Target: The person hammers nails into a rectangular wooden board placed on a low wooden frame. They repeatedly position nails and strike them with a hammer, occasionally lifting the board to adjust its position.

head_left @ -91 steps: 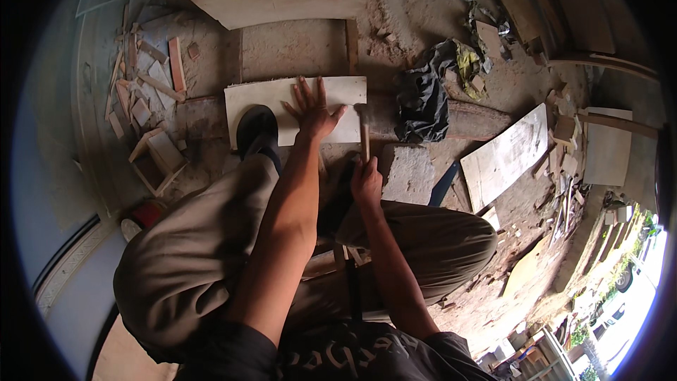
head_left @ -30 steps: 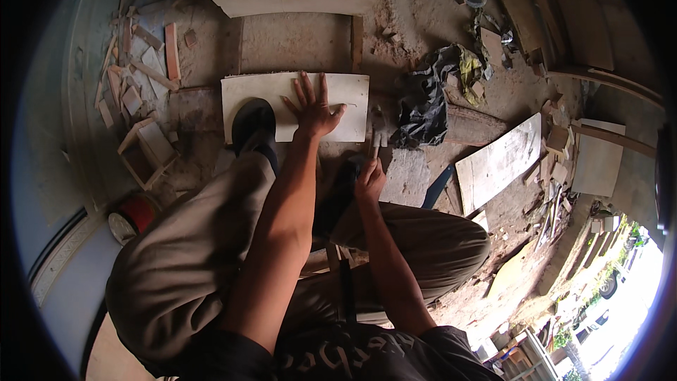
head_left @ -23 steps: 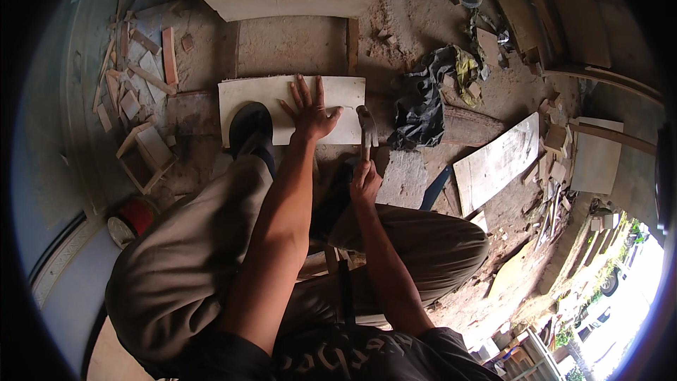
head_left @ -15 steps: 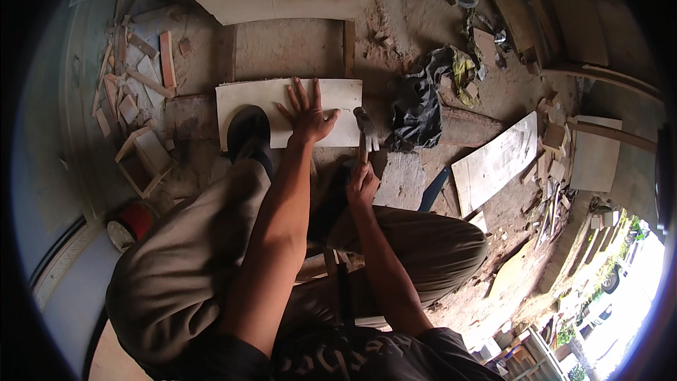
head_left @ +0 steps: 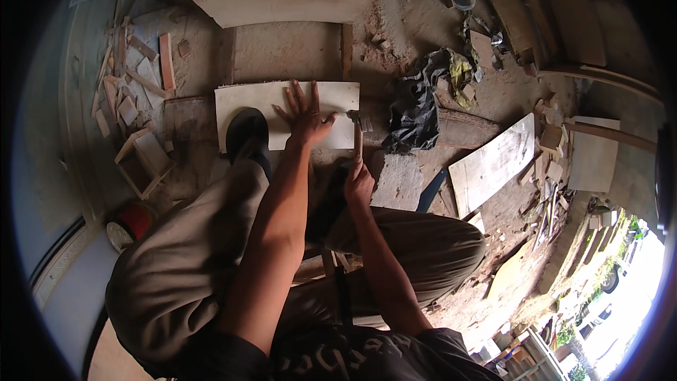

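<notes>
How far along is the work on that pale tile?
Done: pale tile lies flat, pinned by the left hand and a dark shoe. In hand: the right hand holds a hammer at the tile's right edge. Left: the tile looks whole, no break visible.

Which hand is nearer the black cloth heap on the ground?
Right. The right hand, gripping a hammer, sits just beside the black cloth heap; the left hand lies flat on the tile, farther away.
</notes>
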`<state>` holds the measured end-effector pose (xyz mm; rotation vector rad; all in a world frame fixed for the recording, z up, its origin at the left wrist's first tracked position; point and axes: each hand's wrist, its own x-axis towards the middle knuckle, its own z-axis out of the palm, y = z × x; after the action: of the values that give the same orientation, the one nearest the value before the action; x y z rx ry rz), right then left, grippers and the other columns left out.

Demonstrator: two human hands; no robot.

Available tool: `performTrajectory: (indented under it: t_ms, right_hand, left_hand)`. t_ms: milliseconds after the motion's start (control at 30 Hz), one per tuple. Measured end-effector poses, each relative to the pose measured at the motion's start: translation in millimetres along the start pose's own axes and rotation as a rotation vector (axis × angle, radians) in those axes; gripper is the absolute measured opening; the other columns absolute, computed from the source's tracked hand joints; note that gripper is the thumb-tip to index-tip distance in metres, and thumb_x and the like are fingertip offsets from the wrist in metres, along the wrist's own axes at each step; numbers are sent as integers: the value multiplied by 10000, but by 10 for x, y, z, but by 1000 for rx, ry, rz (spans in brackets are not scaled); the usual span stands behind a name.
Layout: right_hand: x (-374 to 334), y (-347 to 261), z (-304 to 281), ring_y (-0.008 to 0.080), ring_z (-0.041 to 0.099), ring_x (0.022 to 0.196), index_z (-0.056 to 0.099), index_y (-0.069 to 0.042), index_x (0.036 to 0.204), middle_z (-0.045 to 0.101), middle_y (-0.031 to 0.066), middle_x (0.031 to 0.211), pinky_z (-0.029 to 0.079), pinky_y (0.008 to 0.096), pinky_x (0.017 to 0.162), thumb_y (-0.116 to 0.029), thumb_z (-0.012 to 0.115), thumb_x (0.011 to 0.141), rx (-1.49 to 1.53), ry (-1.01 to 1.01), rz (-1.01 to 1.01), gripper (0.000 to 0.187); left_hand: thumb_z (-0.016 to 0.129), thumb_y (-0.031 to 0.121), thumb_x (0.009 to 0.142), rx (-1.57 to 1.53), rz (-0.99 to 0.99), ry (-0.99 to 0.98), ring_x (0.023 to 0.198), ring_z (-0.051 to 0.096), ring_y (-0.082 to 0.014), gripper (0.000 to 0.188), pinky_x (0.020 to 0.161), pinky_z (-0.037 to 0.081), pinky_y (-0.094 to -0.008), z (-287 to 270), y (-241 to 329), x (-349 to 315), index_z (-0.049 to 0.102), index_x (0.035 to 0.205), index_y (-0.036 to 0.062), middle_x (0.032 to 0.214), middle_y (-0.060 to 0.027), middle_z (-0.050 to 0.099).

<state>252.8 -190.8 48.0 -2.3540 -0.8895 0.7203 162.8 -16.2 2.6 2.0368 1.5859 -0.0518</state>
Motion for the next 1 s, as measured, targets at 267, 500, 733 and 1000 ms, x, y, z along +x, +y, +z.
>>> performTrajectory:
  t_ms: [267, 500, 733, 1000]
  right_hand:
    - [-14, 338, 145, 465, 498, 528, 465, 10, 1024, 527, 217, 662, 428, 513, 476, -195, 437, 1007, -75, 99, -309, 207]
    - [-26, 579, 275, 441, 492, 476, 438, 7, 1179, 571, 232, 731, 440, 505, 460, -75, 538, 953, -22, 187, -425, 261]
    - [78, 162, 130, 489, 537, 608, 523, 27, 1009, 564, 262, 682, 418, 549, 528, -264, 400, 1014, -62, 160, -300, 317]
    - [-25, -81, 54, 482, 552, 638, 545, 20, 887, 557, 251, 654, 421, 539, 533, -336, 379, 1027, 76, 16, -46, 417]
  left_hand:
    - [604, 634, 808, -14, 16, -12, 1427, -161, -502, 1053, 988, -65, -792, -52, 70, 6, -16, 1556, 227, 1570, -244, -184]
    - [611, 631, 809, -45, 30, 23, 1429, -176, -489, 1059, 992, -71, -787, -39, 62, -10, -28, 1555, 234, 1570, -233, -197]
    - [607, 635, 808, -12, -18, -24, 1431, -171, -486, 1060, 991, -58, -793, -43, 33, 9, -35, 1554, 242, 1572, -231, -194]
    - [609, 638, 799, 2, -10, -9, 1433, -148, -493, 1063, 989, -33, -801, -46, -5, 42, -30, 1554, 249, 1576, -230, -180]
